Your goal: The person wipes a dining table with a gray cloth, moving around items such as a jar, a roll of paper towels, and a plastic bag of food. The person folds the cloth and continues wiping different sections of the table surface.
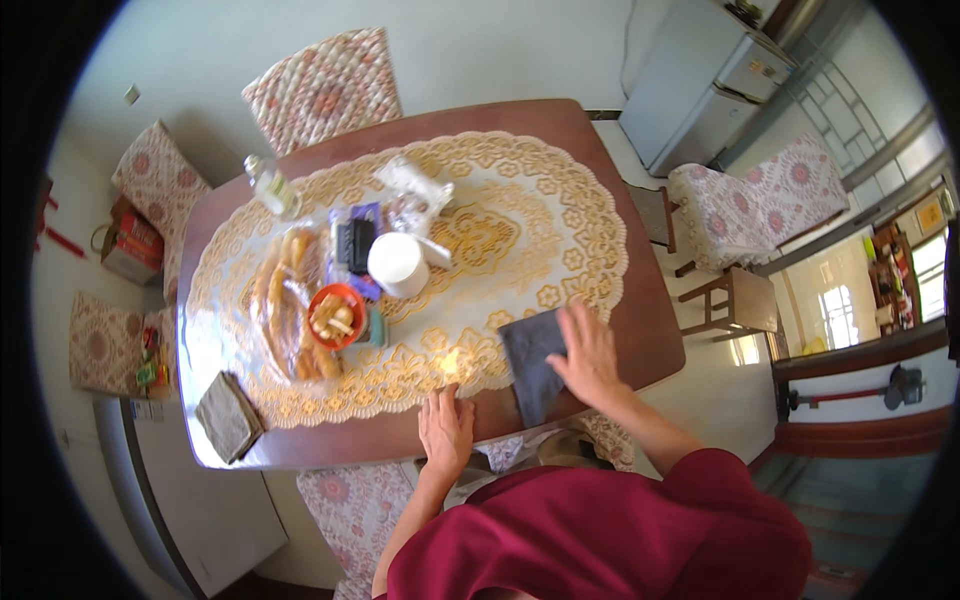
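A dark grey cloth (529,352) lies spread at the near edge of the table, partly on the gold-and-white lace-patterned table mat (592,225) and partly on bare wood. My right hand (589,354) rests palm down over the cloth's right edge, thumb apart from the fingers. To its left, my left hand (447,426) leans on the table's near edge with loosely bent fingers and nothing visible in it. A folded stack of grey-brown cloth (229,418) sits at the table's near left corner.
On the reddish-brown table (645,330) are bagged bread sticks (281,300), an orange bowl of food pieces (334,318), a white paper roll (397,265), a black box (355,244), a clear bottle (271,187) and a crumpled white packet (416,184). Cushioned chairs (326,90) and a wooden stool (739,304) surround it.
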`<state>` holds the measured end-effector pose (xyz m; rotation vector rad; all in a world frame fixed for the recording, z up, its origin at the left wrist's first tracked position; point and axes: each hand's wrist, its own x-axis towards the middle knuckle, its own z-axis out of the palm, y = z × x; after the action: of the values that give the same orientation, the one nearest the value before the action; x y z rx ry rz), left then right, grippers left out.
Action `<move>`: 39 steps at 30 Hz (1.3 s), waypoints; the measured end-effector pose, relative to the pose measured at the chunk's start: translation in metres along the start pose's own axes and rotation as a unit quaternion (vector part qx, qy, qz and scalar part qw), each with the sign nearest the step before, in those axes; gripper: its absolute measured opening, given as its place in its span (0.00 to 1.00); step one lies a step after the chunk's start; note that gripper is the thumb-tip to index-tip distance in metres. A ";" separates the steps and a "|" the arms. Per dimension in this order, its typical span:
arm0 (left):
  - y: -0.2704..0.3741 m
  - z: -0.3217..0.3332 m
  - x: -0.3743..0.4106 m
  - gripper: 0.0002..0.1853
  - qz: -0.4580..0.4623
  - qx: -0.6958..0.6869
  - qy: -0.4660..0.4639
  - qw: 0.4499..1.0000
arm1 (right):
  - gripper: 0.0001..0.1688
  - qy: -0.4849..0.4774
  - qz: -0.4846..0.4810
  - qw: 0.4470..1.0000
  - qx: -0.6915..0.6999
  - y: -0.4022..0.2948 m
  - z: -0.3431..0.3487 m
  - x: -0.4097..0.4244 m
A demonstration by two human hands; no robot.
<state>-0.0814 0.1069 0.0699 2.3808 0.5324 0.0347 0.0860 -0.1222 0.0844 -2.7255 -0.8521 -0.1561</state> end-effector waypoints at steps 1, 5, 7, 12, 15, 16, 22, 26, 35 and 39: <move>0.005 0.005 0.007 0.24 0.041 0.033 0.019 0.998 | 0.47 -0.028 -0.036 0.999 0.005 -0.004 0.002 -0.009; -0.004 0.046 0.019 0.33 0.124 0.154 0.016 0.980 | 0.35 -0.046 -0.082 0.992 0.084 -0.006 0.037 -0.031; -0.014 0.060 0.014 0.34 0.126 0.224 0.016 0.966 | 0.31 -0.022 -0.098 0.989 0.106 0.006 0.037 -0.022; -0.017 0.062 0.014 0.35 0.086 0.238 -0.022 0.967 | 0.22 0.057 -0.101 0.984 0.135 0.069 0.045 0.005; -0.020 0.063 0.012 0.36 0.069 0.245 -0.031 0.966 | 0.18 0.123 -0.077 0.978 0.151 0.115 0.035 0.019; -0.020 0.063 0.014 0.36 0.078 0.244 -0.028 0.966 | 0.17 0.142 -0.059 0.977 0.144 0.133 0.033 0.021; -0.022 0.066 0.015 0.36 0.087 0.254 -0.019 0.963 | 0.14 0.100 0.077 0.991 0.038 0.156 0.001 -0.008; -0.022 0.070 0.018 0.36 0.096 0.243 -0.015 0.965 | 0.26 0.082 0.165 0.982 0.039 0.119 0.018 -0.055; -0.024 0.071 0.017 0.36 0.107 0.229 -0.020 0.967 | 0.36 0.098 0.178 0.977 -0.069 0.129 0.051 -0.016; -0.024 0.068 0.013 0.37 0.087 0.243 -0.022 0.966 | 0.33 0.118 0.149 0.980 -0.061 0.177 0.055 0.045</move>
<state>-0.0669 0.0859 0.0007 2.8959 0.3334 -0.0791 0.2253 -0.2212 -0.0013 -2.8315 -0.3757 -0.4715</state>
